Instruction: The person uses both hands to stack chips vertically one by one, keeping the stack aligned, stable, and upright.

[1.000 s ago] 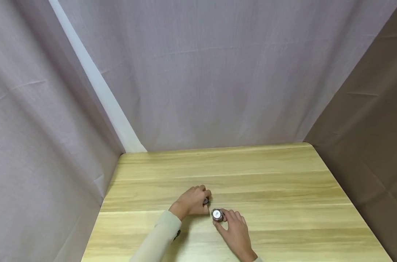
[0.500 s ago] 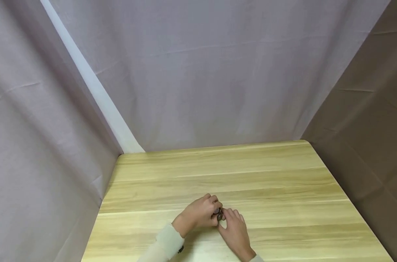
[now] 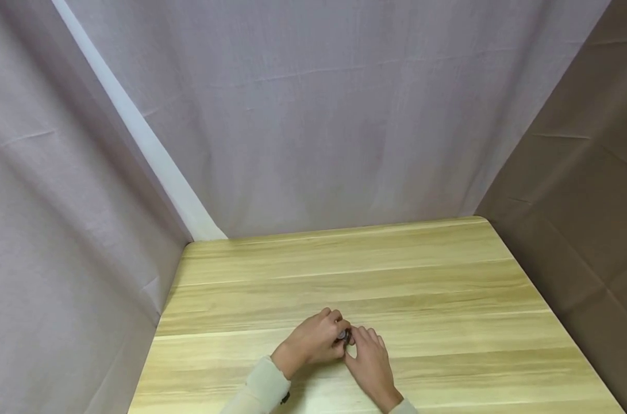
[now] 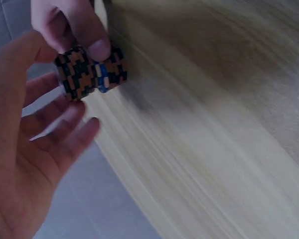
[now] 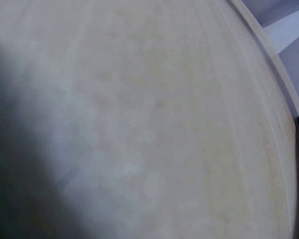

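Note:
In the left wrist view, a stack of dark poker chips [image 4: 75, 75] with brownish-orange edge marks is pinched by my left hand [image 4: 27, 144], whose other fingers spread loosely below. Right beside it, apparently touching, is a shorter poker chip stack [image 4: 114, 70] with a blue-and-white edged chip. The thumb of my right hand [image 4: 79, 22] presses on the chips there. From the head view, my left hand [image 3: 315, 338] reaches over the chips [image 3: 347, 336] from the left, and my right hand [image 3: 370, 362] grips them from the right. Fingers hide most of the chips.
A wood-grain table [image 3: 422, 287] lies under both hands. Grey curtains [image 3: 318, 115] hang behind and to the left, and a brown curtain [image 3: 592, 190] on the right. The right wrist view shows mostly blurred tabletop [image 5: 154, 124].
My left hand has moved right and nearer, bringing its chips against those in my right hand. The white-faced top of the right stack is now covered. Over the last half second the hands barely shift.

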Action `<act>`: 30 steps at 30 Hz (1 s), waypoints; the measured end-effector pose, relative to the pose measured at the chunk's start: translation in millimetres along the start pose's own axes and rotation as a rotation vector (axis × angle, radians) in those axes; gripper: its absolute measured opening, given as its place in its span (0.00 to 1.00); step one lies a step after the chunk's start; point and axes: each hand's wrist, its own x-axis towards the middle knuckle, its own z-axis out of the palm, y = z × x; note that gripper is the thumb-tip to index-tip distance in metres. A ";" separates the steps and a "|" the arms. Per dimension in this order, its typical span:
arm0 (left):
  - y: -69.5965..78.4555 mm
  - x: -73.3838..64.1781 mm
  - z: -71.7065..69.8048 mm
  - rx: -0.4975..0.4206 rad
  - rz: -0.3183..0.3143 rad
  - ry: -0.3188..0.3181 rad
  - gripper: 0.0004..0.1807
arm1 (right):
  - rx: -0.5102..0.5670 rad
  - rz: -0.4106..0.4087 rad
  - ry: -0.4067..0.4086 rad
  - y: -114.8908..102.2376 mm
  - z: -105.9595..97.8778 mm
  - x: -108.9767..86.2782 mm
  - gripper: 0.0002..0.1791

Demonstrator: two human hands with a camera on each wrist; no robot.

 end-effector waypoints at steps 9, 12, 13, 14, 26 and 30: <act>2.8 6.2 -10.0 -0.044 -0.051 -0.116 0.19 | 0.023 -0.004 0.015 0.7 -3.4 5.5 0.15; 3.5 8.4 -12.5 -0.034 -0.056 -0.128 0.18 | 0.021 -0.012 0.014 0.8 -3.4 6.1 0.16; 4.1 9.3 -13.2 -0.034 -0.062 -0.134 0.18 | 0.019 -0.016 0.014 1.0 -3.5 6.0 0.16; 4.9 10.3 -13.9 -0.037 -0.067 -0.139 0.19 | 0.016 -0.015 0.014 1.2 -3.5 6.4 0.17; 22.1 15.8 -17.8 -0.044 -0.203 -0.138 0.14 | 0.004 -0.014 0.038 1.3 -1.8 5.6 0.16; 33.4 11.6 -12.6 -0.105 -0.262 -0.124 0.09 | 0.011 0.017 -0.013 -0.2 0.5 -3.4 0.21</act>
